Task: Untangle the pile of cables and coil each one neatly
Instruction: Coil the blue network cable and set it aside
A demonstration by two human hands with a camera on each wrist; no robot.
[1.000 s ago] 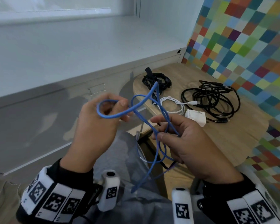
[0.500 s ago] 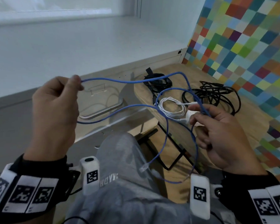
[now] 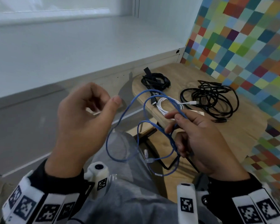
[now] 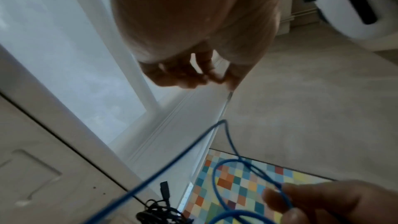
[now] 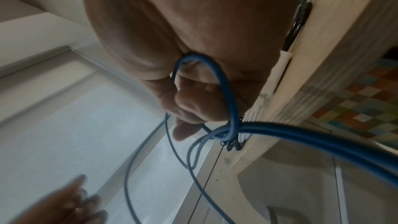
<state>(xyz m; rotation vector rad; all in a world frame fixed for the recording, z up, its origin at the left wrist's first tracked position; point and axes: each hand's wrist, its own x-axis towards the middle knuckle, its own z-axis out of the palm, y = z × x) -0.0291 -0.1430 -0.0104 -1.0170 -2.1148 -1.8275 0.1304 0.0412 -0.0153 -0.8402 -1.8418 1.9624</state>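
Right hand point(image 3: 200, 139) grip pinches several gathered turns of the blue network cable point(image 3: 124, 120) over the lap, beside the tabletop point(image 3: 233, 126). Loops hang down and bow leftward. Left hand point(image 3: 82, 125), fingers loosely curled, empty, lies just left of the outermost loop.

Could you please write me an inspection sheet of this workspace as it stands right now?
Surface: wooden table, cables lying on it.
Job's things: blue cable in loose hanging loops; small black coil bundled; large black cable loosely looped; white cable coiled.
Clutter: nothing seen.
Hands: left hand loosely curled, holding nothing; right hand grips the blue cable.
Cables: the blue cable's two clear plugs dangle over the lap.
Surroundings: white cabinet to the left, multicoloured checkered wall behind the table.
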